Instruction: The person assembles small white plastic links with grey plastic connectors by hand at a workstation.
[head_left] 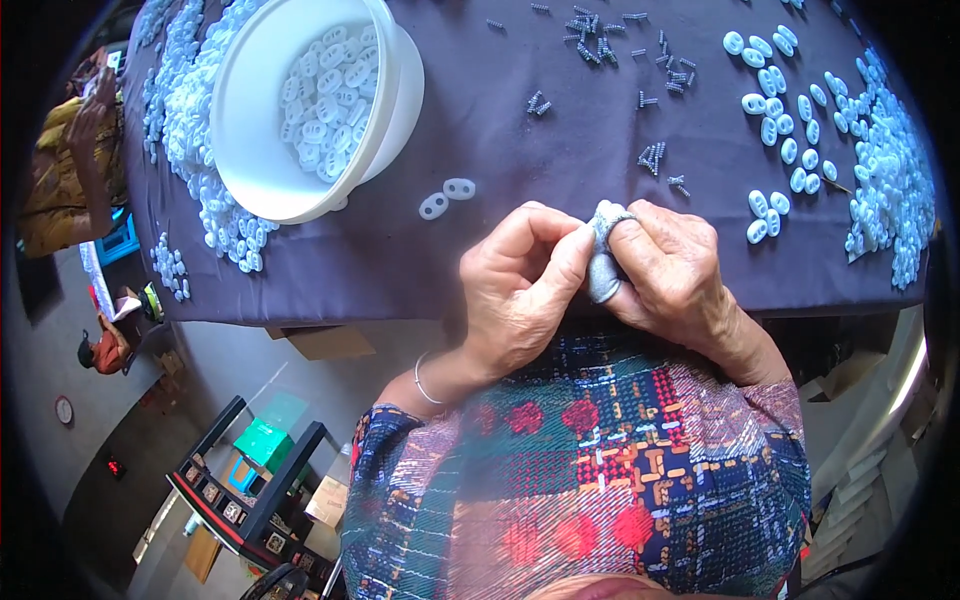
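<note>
Close together at the table's front edge, my left hand (522,285) and my right hand (672,262) meet at the fingertips. Thumb and forefinger of the left hand are pinched; anything between them is too small or hidden to name. Grey cloth wraps (604,262) cover fingertips of my right hand, whose fingers are curled and pressed together. Whatever the right hand grips cannot be made out. Just beyond the left hand lie two white oval plastic pieces with two holes each (459,189). Small metal coil springs (652,157) lie beyond the right hand.
A white bucket (398,110) holding many white ovals stands at the far left. Piles of ovals cover the table's left side (190,100) and right side (890,190). More springs (590,35) are scattered at the back of the dark tablecloth (480,110). People sit further left.
</note>
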